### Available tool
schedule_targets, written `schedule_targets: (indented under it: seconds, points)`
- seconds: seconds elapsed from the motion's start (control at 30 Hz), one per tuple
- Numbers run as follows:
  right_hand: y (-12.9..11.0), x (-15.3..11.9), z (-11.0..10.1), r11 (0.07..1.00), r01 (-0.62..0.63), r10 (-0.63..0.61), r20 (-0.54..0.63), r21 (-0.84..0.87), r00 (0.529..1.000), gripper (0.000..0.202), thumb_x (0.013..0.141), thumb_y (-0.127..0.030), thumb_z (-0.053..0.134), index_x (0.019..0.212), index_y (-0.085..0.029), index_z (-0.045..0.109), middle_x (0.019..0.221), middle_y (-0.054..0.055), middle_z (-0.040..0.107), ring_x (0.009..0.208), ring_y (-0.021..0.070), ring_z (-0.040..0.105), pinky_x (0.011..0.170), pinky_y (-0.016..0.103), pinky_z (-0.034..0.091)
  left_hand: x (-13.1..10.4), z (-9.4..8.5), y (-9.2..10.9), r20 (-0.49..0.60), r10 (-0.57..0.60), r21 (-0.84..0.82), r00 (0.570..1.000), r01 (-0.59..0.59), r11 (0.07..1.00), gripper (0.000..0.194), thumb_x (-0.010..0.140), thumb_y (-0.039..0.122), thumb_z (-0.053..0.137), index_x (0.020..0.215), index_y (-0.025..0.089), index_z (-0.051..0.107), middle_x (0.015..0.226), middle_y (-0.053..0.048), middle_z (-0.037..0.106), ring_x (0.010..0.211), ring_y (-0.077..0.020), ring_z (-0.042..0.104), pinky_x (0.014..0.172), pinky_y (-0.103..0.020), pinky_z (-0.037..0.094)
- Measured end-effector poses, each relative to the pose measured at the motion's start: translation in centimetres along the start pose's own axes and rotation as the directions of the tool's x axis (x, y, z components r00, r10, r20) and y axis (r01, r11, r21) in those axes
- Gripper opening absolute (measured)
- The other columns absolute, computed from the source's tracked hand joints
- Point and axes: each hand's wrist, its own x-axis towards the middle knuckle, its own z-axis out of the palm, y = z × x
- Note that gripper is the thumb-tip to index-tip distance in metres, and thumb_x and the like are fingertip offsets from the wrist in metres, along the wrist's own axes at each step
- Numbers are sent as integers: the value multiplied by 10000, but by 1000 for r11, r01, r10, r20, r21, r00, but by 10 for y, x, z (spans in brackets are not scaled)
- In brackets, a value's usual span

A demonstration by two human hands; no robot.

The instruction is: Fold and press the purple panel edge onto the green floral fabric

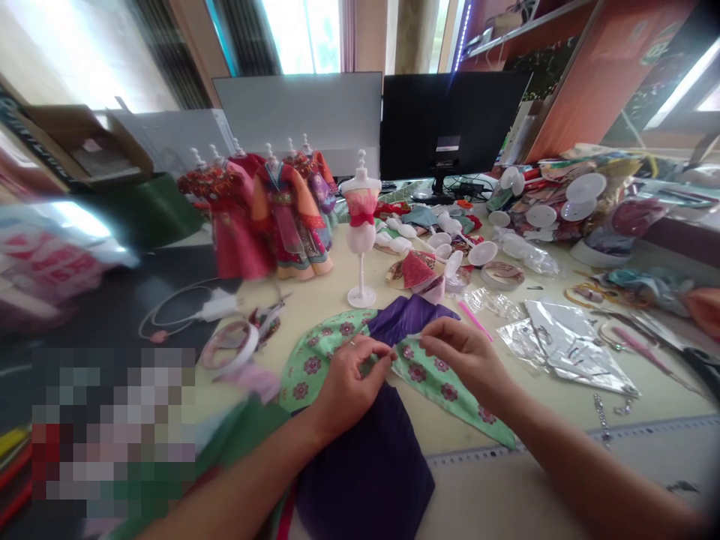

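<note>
A small doll robe of green flowered cloth with purple panels lies spread on the cream table in front of me. My left hand pinches its green edge near the purple collar. My right hand pinches the same edge a little to the right. The robe's dark purple skirt hangs toward me over the table's front. A white mini mannequin in a pink top stands just behind the robe.
Several dressed mannequins in red and pink robes stand at the back left. Tape rolls, a white charger with its cable, clear plastic bags, white stand bases and cloth scraps lie around. A monitor stands behind.
</note>
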Motion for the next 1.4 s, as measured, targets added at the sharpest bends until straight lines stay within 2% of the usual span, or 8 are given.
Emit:
schedule_targets:
  seconds: [0.1, 0.2, 0.3, 0.47, 0.63, 0.83, 1.03, 1.4]
  points:
    - [6, -8, -4, 965, -151, 144, 50, 214, 988, 161, 855, -346, 526, 832, -199, 587, 842, 46, 685, 718, 153, 638, 681, 302, 521, 0, 1, -3, 64, 53, 91, 997, -59, 994, 131, 832, 180, 544, 879, 197, 665, 897, -48, 663, 925, -213, 589, 908, -375, 423]
    - [12, -23, -2, 775, -398, 364, 169, 491, 916, 194, 834, -386, 573, 875, -197, 559, 977, 84, 701, 730, 163, 674, 743, 347, 540, 0, 3, -6, 114, 86, 159, 990, -104, 982, 144, 820, 130, 525, 876, 199, 638, 895, -39, 658, 929, -215, 581, 950, -407, 394]
    - [16, -39, -3, 674, -509, 472, 218, 535, 854, 220, 830, -404, 595, 893, -202, 533, 1045, 97, 689, 691, 161, 674, 668, 330, 538, 0, 3, -8, 145, 108, 202, 984, -136, 970, 166, 817, 97, 501, 878, 200, 615, 896, -30, 657, 928, -210, 583, 963, -411, 384]
    - [16, -55, -19, 748, -491, 460, 184, 448, 869, 237, 824, -402, 613, 929, -205, 534, 1089, 85, 662, 680, 133, 640, 613, 285, 508, -1, 3, -10, 168, 125, 227, 978, -162, 960, 174, 813, 83, 498, 894, 200, 598, 914, -27, 655, 934, -207, 582, 992, -424, 363]
    - [2, -52, -30, 809, -399, 375, 145, 431, 916, 242, 826, -377, 610, 964, -193, 534, 835, 31, 670, 537, 78, 519, 520, 224, 407, -1, 5, -13, 158, 115, 218, 981, -149, 965, 171, 833, 98, 477, 906, 203, 589, 923, -25, 662, 929, -202, 583, 991, -427, 371]
    - [-5, -40, 7, 526, -573, 418, 396, 628, 818, 295, 772, -245, 599, 1045, -175, 513, 672, -20, 600, 465, 76, 475, 486, 232, 400, -3, 7, -18, 104, 104, 212, 989, -124, 969, 256, 832, 78, 460, 1041, 201, 542, 959, -20, 689, 988, -201, 584, 979, -409, 388]
    - [1, -35, 31, 312, -606, 458, 443, 732, 771, 256, 809, -269, 570, 1035, -160, 523, 614, -37, 549, 476, 76, 448, 486, 229, 407, -3, 8, -19, 52, 109, 231, 993, -118, 966, 260, 840, 83, 458, 1060, 208, 520, 911, -1, 684, 984, -204, 577, 1015, -448, 344]
    - [15, -43, 29, 265, -604, 439, 464, 752, 770, 320, 755, -297, 620, 1039, -156, 577, 598, -33, 561, 460, 87, 454, 470, 247, 423, 0, 9, -18, 2, 152, 238, 988, -148, 960, 206, 862, 81, 466, 1006, 215, 529, 808, 31, 671, 889, -170, 610, 1018, -422, 339]
